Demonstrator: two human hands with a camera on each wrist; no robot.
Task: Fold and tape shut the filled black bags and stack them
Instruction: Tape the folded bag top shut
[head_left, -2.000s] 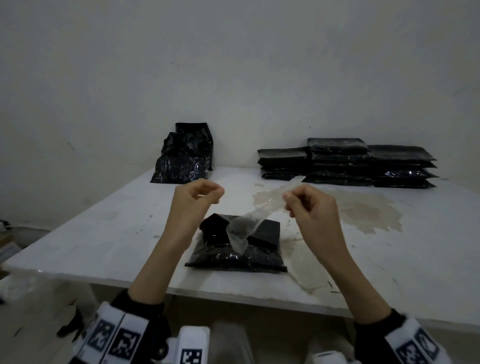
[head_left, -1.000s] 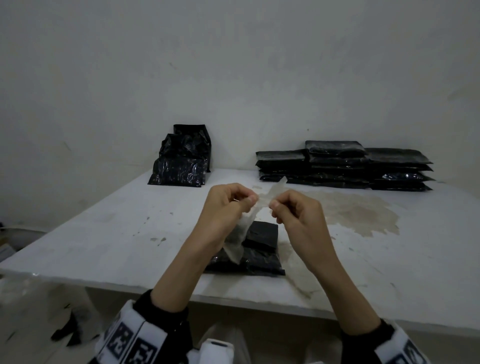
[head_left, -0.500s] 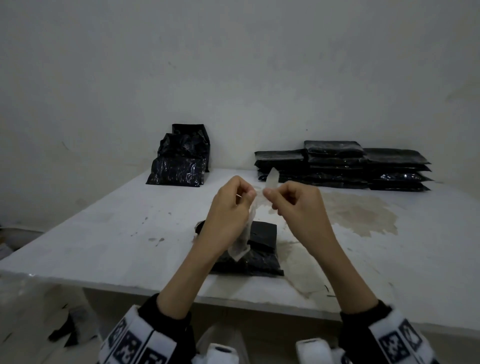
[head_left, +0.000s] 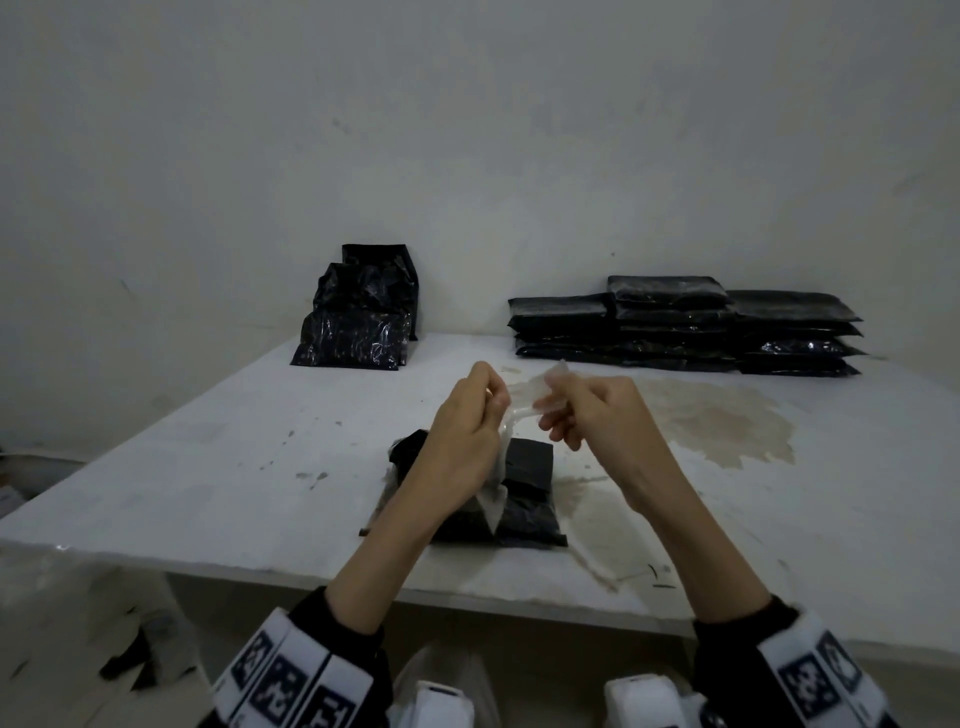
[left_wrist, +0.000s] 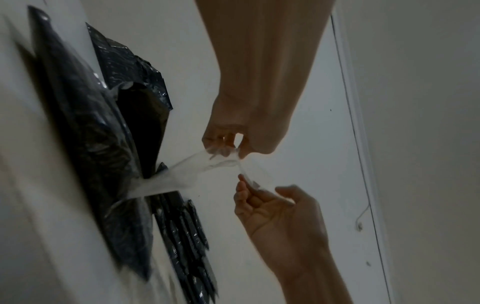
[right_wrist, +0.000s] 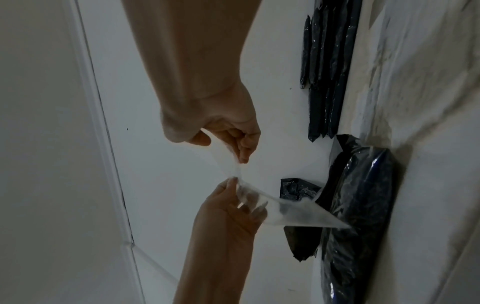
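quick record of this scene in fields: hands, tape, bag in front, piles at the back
left hand: pinches the tape
right hand: pinches the tape's free end
tape: clear strip, runs from the hands down to the bag
bag in front: black, filled, top folded over, lies on the table
left pile: loose crumpled black bags by the wall
right pile: flat stacked bags

White table (head_left: 218, 467), stained brown at right; one black bag (head_left: 524, 499) near; loose bags (head_left: 358, 317) far left; stacked bags (head_left: 685, 327) far right.
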